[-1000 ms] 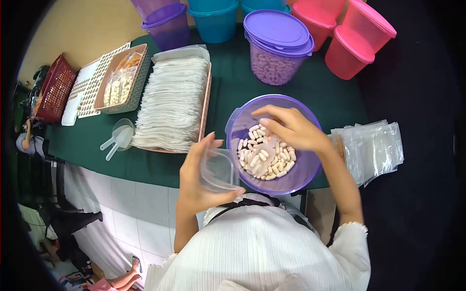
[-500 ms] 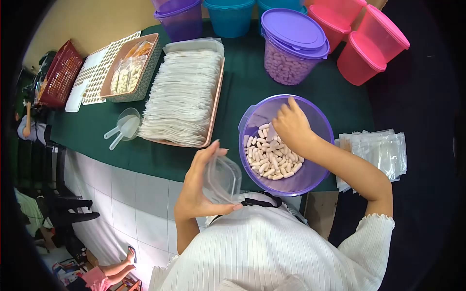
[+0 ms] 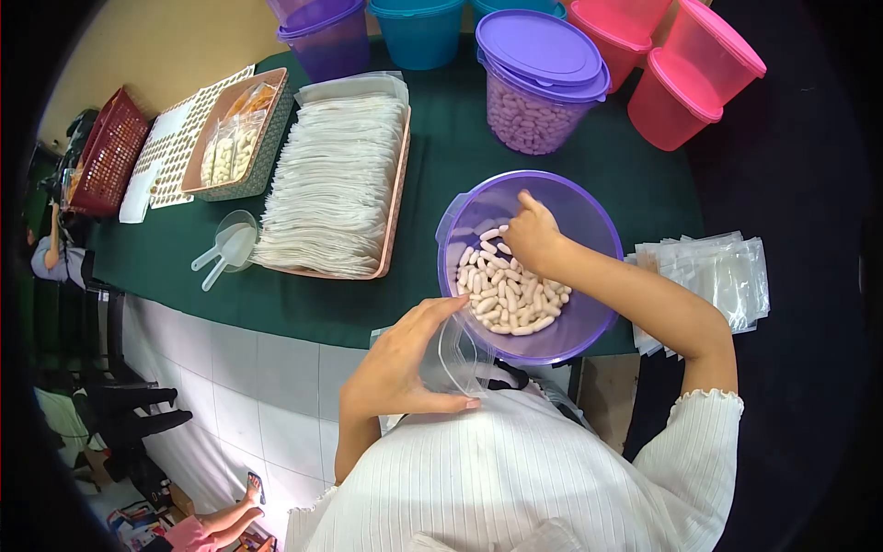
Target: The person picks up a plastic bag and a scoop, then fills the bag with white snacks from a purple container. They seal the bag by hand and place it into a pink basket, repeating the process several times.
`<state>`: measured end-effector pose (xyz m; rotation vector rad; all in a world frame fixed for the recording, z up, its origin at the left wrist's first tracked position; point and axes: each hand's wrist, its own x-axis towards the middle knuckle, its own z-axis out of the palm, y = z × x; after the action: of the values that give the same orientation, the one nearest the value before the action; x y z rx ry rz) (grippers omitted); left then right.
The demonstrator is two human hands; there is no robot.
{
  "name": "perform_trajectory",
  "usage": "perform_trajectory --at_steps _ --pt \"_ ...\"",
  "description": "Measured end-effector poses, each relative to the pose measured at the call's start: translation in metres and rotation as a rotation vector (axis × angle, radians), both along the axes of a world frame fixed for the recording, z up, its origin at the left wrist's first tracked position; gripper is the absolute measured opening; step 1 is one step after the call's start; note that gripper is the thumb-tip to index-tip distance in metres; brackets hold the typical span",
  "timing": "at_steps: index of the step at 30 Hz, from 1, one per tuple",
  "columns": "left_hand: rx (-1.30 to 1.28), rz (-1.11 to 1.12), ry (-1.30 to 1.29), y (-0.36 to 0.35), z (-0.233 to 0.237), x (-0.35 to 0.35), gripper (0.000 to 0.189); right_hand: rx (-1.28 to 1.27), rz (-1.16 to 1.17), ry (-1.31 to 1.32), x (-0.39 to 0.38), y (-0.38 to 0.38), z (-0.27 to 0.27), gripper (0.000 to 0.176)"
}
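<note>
A clear plastic bag (image 3: 457, 361) is held by my left hand (image 3: 402, 363), its mouth spread between thumb and fingers, just below the rim of a purple tub (image 3: 593, 317). Pale, elongated pieces (image 3: 510, 294) cover part of the tub's bottom. My right hand (image 3: 533, 232) is inside the tub over these pieces, its fingers curled. What it grips, if anything, is hidden from view.
A lidded purple tub (image 3: 533, 110) of similar pieces, pink tubs (image 3: 667, 106) and teal tubs (image 3: 418, 37) stand behind. Packed sleeves fill a tray (image 3: 397, 198). Scoops (image 3: 225, 253) lie left, clear bags (image 3: 727, 281) right. Other people (image 3: 64, 253) are at far left.
My left hand and the bag have moved right, up to the tub's near rim. My right hand has shifted slightly left and down within the tub. The whole view has shifted a little.
</note>
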<state>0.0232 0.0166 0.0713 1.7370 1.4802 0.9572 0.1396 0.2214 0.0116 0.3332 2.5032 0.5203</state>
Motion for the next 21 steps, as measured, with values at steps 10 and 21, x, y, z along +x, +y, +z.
perform_trajectory --at_steps 10,21 --pt "0.048 -0.003 -0.026 0.001 -0.005 -0.001 0.088 -0.872 -0.354 -0.238 0.003 0.026 0.022 0.035" --pt "0.761 0.401 -0.626 0.010 0.042 -0.010 0.124 -1.285 -0.503 0.358 0.053 0.047 0.088 0.022"
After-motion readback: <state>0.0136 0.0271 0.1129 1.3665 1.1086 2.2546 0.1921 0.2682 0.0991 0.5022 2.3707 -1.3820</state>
